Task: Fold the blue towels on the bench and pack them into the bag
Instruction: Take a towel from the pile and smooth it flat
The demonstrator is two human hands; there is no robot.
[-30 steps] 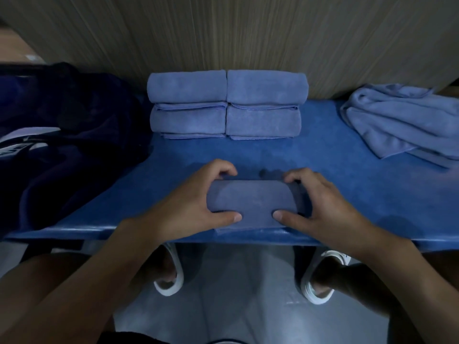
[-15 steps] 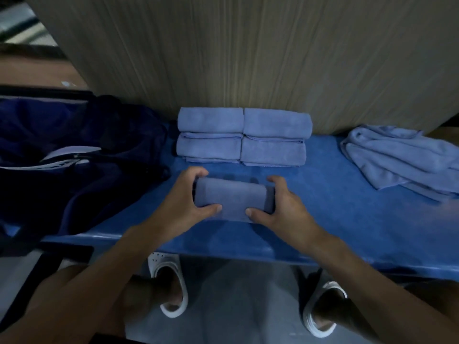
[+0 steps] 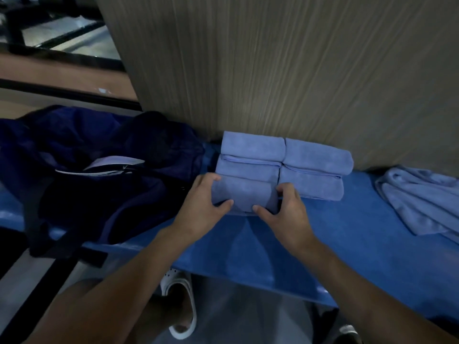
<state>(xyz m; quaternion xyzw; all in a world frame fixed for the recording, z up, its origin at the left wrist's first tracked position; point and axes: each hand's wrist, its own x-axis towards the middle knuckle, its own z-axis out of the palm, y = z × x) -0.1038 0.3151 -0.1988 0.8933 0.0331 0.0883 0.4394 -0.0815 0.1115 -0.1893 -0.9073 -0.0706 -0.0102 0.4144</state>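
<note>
The wooden wall stood behind the fingers, and the blue surface lay under them and stretched far to their right. The dark bag lay slumped on the left of the fingers; I could not tell whether its mouth was open. Well apart on their right lay the loose towels, not yet folded. Just beyond the fingers, against the wall, stood the stack of four folded pieces, two on two.

The folded towel was between both hands, in front of the left column of the stack. It was not clear whether it touched the stack or the surface. The left hand gripped its left end, with the thumb on the near side and the other fingers curled over the far edge. The right hand gripped the right end in the same way.

The step seemed to be setting this towel beside the stack. To do it well, both ends needed equal pressure so that the folds did not spring open. The long edge should meet the stack squarely, and the thumbs should let go only when the towel lay flat.
</note>
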